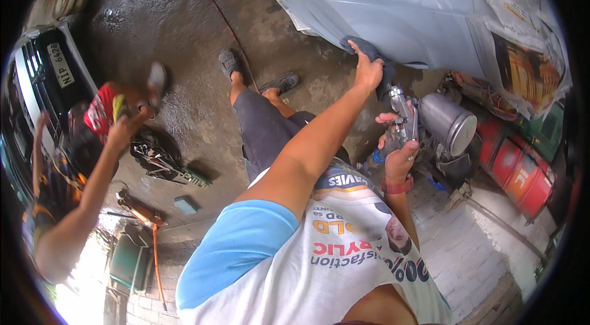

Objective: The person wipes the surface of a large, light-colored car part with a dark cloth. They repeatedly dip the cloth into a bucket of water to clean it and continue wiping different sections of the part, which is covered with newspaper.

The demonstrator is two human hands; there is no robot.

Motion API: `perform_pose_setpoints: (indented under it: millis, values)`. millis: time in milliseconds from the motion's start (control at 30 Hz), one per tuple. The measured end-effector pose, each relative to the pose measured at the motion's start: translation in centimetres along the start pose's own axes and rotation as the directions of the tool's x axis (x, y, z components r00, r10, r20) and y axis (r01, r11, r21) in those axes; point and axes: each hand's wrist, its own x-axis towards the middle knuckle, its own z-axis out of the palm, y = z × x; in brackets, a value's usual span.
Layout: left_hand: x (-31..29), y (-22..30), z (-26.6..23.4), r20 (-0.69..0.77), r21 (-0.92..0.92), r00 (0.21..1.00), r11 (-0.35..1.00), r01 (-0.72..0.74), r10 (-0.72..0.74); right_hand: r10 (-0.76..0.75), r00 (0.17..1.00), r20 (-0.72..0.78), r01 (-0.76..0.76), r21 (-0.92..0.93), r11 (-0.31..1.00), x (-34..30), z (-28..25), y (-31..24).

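Note:
My left hand is closed on a dark grey cloth, pressing part of it against the lower edge of a light grey car body panel. The cloth's loose end hangs down beside my wrist. Lower and to the right, my right hand grips a metal spray gun with its fingers around the handle. A silvery paint cup is next to the gun. The gun is held just below the panel, apart from it. Masking paper covers the panel's right side.
At the left, another person's arm reaches beside a dark car. A thin red hose runs across the wet concrete floor. Tools, an orange-handled jack and a teal block lie left. A red container stands right.

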Motion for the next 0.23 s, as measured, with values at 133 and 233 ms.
perform_pose_setpoints:
  millis: [133,233]
  values:
    - [5.4,3.3,-6.5,-0.121,0.091,0.99,0.994,-0.067,0.078,0.038,0.998,0.044,-0.038,-0.01,0.999,0.5,-0.2,0.3]
    - [10.5,7.2,-13.1,-0.09,0.133,0.976,0.974,-0.183,0.196,0.029,0.998,0.056,-0.028,-0.023,0.999,0.8,-0.1,0.5]
